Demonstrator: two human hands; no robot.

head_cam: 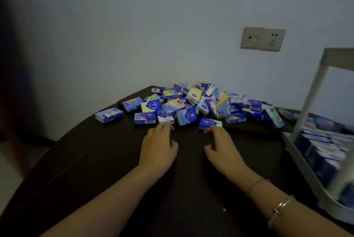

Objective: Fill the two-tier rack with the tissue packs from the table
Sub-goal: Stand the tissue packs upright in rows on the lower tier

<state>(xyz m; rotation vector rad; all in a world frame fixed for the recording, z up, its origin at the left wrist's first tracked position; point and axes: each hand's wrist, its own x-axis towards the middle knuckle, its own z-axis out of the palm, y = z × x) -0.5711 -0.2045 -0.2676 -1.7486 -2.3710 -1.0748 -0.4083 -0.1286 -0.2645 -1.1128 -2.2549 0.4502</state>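
A heap of small blue and pastel tissue packs point(199, 102) lies at the far side of the dark table point(118, 160), against the wall. My left hand point(158, 145) reaches to the heap's near edge, its fingertips at a pale pack point(165, 119). My right hand point(220, 145) has its fingertips at a single blue pack point(210, 123) lying in front of the heap. Neither hand holds a pack. The grey two-tier rack point(314, 91) stands at the right edge, its lower tier point(306, 171) lined with several upright packs.
A light wall with a double socket plate point(263, 38) rises behind the table. One pack point(109, 115) lies apart at the heap's left. The table's left edge curves away toward the floor. Two bracelets sit on my right wrist point(277, 206).
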